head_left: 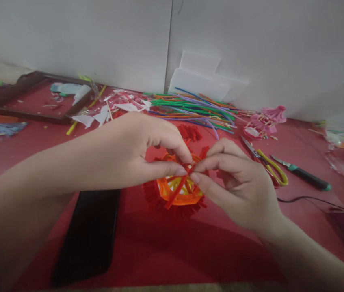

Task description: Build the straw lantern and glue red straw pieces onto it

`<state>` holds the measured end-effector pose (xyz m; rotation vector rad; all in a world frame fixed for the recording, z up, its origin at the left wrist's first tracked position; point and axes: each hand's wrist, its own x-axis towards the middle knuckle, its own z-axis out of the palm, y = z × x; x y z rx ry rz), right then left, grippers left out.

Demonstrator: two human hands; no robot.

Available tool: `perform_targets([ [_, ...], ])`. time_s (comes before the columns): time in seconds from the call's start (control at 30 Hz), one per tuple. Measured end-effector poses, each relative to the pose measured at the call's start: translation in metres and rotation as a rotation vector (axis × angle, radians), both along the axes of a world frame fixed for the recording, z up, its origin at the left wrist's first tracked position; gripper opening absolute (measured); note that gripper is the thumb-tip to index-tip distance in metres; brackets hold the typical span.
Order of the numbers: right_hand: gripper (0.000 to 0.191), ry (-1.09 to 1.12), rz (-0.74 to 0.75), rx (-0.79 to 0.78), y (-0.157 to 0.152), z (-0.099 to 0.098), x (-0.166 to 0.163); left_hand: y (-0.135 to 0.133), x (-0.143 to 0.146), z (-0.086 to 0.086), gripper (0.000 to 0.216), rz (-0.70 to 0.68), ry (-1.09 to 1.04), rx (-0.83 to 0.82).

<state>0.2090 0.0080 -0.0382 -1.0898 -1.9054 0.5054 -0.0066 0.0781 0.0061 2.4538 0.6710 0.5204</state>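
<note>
A short red pipe cleaner (176, 192) is pinched between the thumb and fingers of my left hand (147, 150), its loose end slanting down to the left. My right hand (235, 178) meets it fingertip to fingertip, with thumb and forefinger closed on the same pipe cleaner. A tiny pale spot shows between the two pinches. Right below the hands lies a round orange and yellow craft piece (197, 199) with a red fuzzy fringe about its edge. My fingers hide part of its top.
Behind the hands lie several coloured pipe cleaners (187, 106) and a few red pieces (190, 132). Yellow-handled scissors (271, 167) and a craft knife (304, 174) are at right, near a cable (308, 198). A black phone (88, 235) lies front left; a wooden frame (28, 115) stands behind.
</note>
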Motion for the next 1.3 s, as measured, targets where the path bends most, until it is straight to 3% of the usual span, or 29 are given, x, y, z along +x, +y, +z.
perform_targets([
  [0.4, 0.005, -0.009, -0.004, 0.006, -0.0008, 0.0004, 0.0000, -0.0008, 0.0002, 0.0026, 0.014, -0.029, 0.003, 0.061],
  [1.3, 0.006, 0.013, -0.020, -0.002, -0.0010, -0.0012, 0.0002, -0.0003, 0.0007, 0.0019, 0.013, -0.012, 0.022, 0.026],
])
